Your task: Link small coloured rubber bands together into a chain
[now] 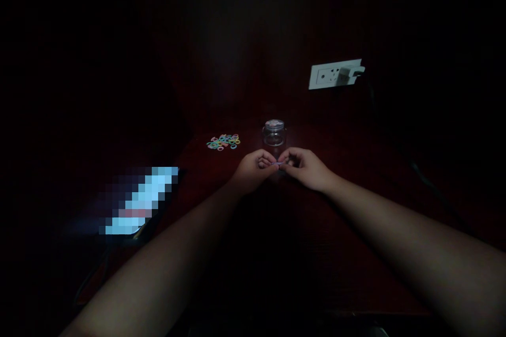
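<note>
My left hand (256,167) and my right hand (302,167) meet over the dark red table, fingertips pinched together. Between them is a small purple hair tie (277,163), mostly covered by the fingers. Just behind the hands stands a clear jar (274,138) with its lid (274,124) on; the fingers hide its lower part. To the left of the jar lies a loose pile of small coloured hair ties (223,141), in pink, yellow, teal and other shades.
A lit screen (146,197), blurred into blocks, lies at the left edge of the table (284,253). On the wall at the right is a white socket plate (326,76) with a plug (343,76) in it. Much of the room is too dark to make out.
</note>
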{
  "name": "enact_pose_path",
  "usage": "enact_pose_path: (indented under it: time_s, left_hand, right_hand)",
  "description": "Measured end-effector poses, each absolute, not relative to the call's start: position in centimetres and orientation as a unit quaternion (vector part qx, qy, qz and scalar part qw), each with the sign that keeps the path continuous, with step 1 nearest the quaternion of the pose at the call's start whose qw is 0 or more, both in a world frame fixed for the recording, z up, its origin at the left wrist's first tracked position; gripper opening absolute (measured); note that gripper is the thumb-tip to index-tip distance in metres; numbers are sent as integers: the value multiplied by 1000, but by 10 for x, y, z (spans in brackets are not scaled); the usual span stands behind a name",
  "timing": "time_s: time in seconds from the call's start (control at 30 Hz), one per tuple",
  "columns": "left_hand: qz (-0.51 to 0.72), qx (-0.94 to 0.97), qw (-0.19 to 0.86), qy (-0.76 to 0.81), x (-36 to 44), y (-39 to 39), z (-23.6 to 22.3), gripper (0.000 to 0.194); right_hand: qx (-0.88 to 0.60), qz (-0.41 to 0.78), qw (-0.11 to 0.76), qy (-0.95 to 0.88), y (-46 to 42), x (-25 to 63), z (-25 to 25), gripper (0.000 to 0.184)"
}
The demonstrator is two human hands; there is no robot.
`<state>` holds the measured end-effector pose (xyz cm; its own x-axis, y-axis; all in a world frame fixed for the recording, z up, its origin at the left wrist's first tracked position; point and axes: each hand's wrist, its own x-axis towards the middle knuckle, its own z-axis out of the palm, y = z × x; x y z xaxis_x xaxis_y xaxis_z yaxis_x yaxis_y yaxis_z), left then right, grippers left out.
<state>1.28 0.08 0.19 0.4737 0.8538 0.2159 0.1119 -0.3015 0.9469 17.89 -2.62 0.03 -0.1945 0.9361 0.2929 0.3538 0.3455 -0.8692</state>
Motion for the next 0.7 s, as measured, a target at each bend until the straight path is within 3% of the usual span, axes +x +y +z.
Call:
enact_pose_path:
  time_s: [0.7]
  left_hand:
    - [374, 716, 484, 336, 15, 2, 0, 17]
  right_hand:
    - [-460, 349, 420, -700, -27, 181, 0, 17]
